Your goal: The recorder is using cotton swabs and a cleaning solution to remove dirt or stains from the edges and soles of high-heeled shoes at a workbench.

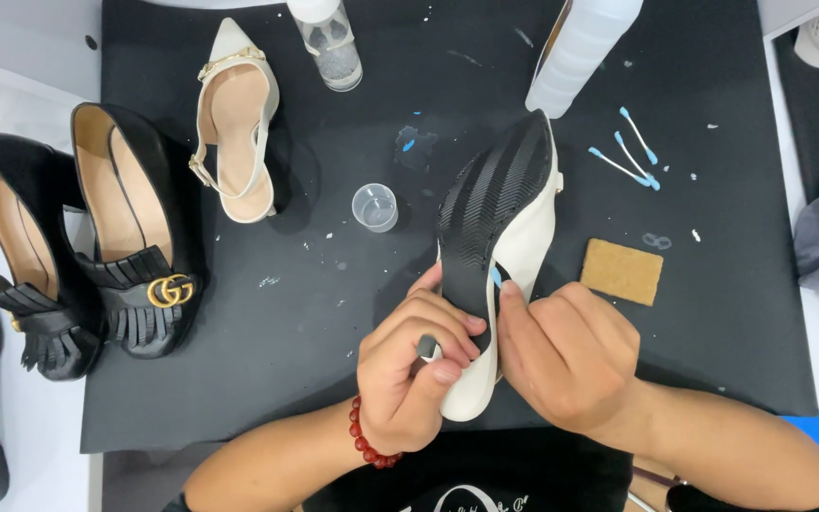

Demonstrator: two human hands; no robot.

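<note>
Shoe in hand: a cream pointed shoe (pixel 523 237) held sole-up over the black mat (pixel 315 313), toe pointing away from the person; its black ribbed sole (pixel 490 204) faces the camera.
Left hand: the left hand (pixel 409 370) curls around the heel end of the shoe, fingers pressed together against the sole edge; a red bead bracelet (pixel 364 436) sits on the wrist.
Right hand: the right hand (pixel 566 351) grips the shoe's side, thumb and forefinger pinching a small blue-tipped piece (pixel 496 277) at the sole's edge.
Near the shoe: a small clear cup (pixel 374 207), a tan rectangular pad (pixel 622 271), blue-tipped cotton swabs (pixel 629 152).
Further out: a matching cream slingback shoe (pixel 234 123), a white bottle (pixel 580 47), two black fringed pumps (pixel 87 237) at the left.
</note>
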